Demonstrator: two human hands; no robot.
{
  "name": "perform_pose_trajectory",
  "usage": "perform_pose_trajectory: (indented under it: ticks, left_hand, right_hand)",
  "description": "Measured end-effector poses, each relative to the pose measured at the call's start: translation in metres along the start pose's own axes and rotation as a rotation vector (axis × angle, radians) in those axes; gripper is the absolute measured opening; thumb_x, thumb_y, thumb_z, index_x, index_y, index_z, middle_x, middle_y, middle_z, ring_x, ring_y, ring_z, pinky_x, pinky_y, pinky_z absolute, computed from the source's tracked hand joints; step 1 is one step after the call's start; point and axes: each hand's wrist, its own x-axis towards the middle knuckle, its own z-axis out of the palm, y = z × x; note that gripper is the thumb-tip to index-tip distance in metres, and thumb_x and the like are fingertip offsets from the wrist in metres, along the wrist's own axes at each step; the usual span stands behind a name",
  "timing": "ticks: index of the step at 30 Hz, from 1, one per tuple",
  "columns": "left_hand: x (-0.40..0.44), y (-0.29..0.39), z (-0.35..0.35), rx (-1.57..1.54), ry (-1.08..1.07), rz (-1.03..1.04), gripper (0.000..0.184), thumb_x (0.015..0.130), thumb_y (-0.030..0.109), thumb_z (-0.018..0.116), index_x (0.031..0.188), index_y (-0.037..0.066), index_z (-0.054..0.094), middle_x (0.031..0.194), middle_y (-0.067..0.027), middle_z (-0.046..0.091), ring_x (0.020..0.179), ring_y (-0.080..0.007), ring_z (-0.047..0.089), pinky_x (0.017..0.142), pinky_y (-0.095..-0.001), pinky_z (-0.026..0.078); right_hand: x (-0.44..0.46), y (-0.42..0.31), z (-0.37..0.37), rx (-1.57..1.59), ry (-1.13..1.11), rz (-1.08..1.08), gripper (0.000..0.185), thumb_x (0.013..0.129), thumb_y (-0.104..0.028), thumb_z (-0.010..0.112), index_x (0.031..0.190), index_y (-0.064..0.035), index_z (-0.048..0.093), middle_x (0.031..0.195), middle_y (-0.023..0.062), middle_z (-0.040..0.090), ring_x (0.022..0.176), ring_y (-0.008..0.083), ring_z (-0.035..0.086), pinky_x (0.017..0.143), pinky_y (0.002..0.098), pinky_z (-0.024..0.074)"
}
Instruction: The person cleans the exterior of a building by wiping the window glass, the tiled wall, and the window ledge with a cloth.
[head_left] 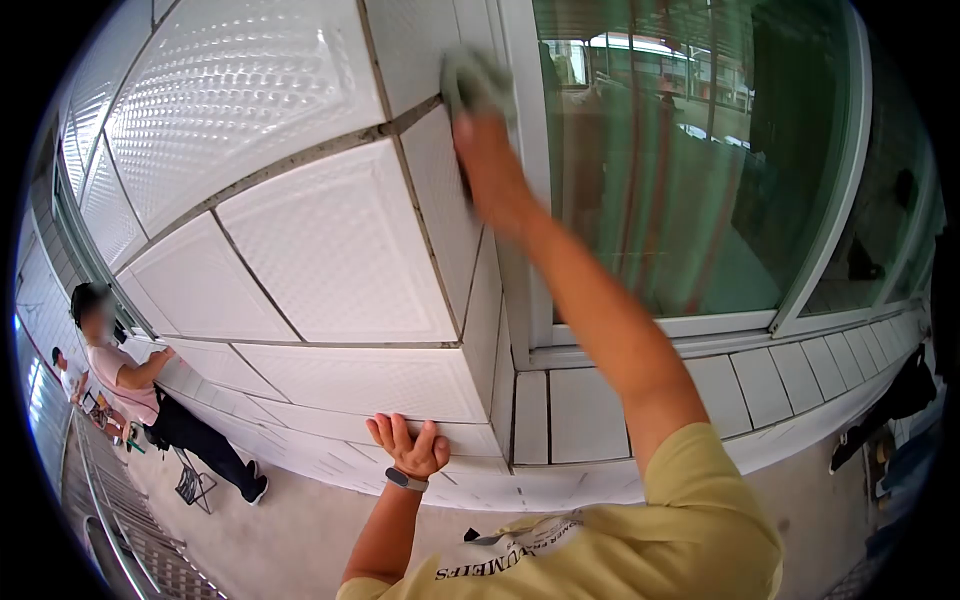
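Observation:
My right hand [490,170] is raised at the top centre, its fingers wrapped round a grey-green cloth or pad [475,80], blurred by motion. The pad touches the white tiles [436,175] beside the window frame, near a dark joint. Lower down, my left hand [408,447], with a grey band on its wrist, rests on the tiled wall [360,380] near the corner. Its fingers are spread and hold nothing. Dark joint lines run between the textured tiles.
A window [690,170] with a pale frame fills the right, above a tiled sill [755,390]. At left, a person in pink [125,375] stands by the wall near a folding stool [194,482]. Another person [72,378] is farther back. A metal railing [105,510] runs lower left.

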Motion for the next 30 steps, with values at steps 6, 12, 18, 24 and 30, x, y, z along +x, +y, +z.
perform_pose_trajectory:
  ticks: [6, 12, 18, 24, 30]
  left_hand:
    - [-0.008, -0.002, 0.004, -0.043, 0.044, -0.047, 0.045, 0.089, 0.030, 0.042, 0.131, 0.016, 0.049, 0.145, -0.0299, 0.027, 0.137, -0.0520, 0.018, 0.108, -0.0655, 0.011]
    - [-0.001, -0.003, 0.003, -0.061, 0.045, -0.035, 0.048, 0.091, 0.028, 0.041, 0.136, 0.011, 0.043, 0.148, -0.0317, 0.022, 0.137, -0.0518, 0.016, 0.108, -0.0663, 0.013]
    - [0.014, -0.006, 0.004, -0.043, 0.032, -0.018, 0.046, 0.096, 0.032, 0.036, 0.127, -0.001, 0.045, 0.148, -0.0321, 0.018, 0.136, -0.0542, 0.013, 0.107, -0.0669, 0.014]
    - [0.025, 0.003, 0.000, -0.106, 0.005, -0.041, 0.050, 0.096, 0.027, 0.037, 0.139, 0.002, 0.035, 0.151, -0.0285, 0.013, 0.140, -0.0481, 0.008, 0.110, -0.0647, 0.008]
    - [0.068, 0.046, -0.021, -0.301, 0.018, -0.308, 0.055, 0.087, 0.014, 0.052, 0.137, 0.001, 0.034, 0.150, -0.0286, 0.013, 0.141, -0.0464, 0.006, 0.110, -0.0639, 0.007]
  right_hand:
    - [-0.256, -0.061, -0.006, 0.034, -0.292, 0.489, 0.021, 0.098, -0.013, 0.032, 0.104, 0.0005, 0.048, 0.103, 0.0230, 0.046, 0.094, 0.0393, 0.043, 0.087, 0.0465, 0.0334]
    - [-0.356, -0.135, -0.030, 0.362, -0.217, 1.140, 0.037, 0.103, -0.030, 0.028, 0.091, -0.0008, 0.048, 0.089, 0.0193, 0.045, 0.085, 0.0344, 0.042, 0.078, 0.0436, 0.0319]
    - [-0.340, -0.137, -0.031, 0.484, -0.104, 1.213, 0.042, 0.102, -0.036, 0.029, 0.082, -0.0022, 0.044, 0.086, 0.0179, 0.048, 0.085, 0.0352, 0.044, 0.076, 0.0449, 0.0330]
    - [-0.345, -0.150, -0.058, 0.528, -0.333, 1.202, 0.042, 0.102, -0.038, 0.030, 0.087, -0.0020, 0.046, 0.080, 0.0146, 0.047, 0.078, 0.0326, 0.045, 0.076, 0.0415, 0.0359]
    - [-0.328, -0.144, -0.067, 0.357, -0.367, 1.146, 0.034, 0.099, -0.031, 0.037, 0.103, -0.0005, 0.052, 0.100, 0.0209, 0.056, 0.093, 0.0364, 0.051, 0.088, 0.0425, 0.0371]
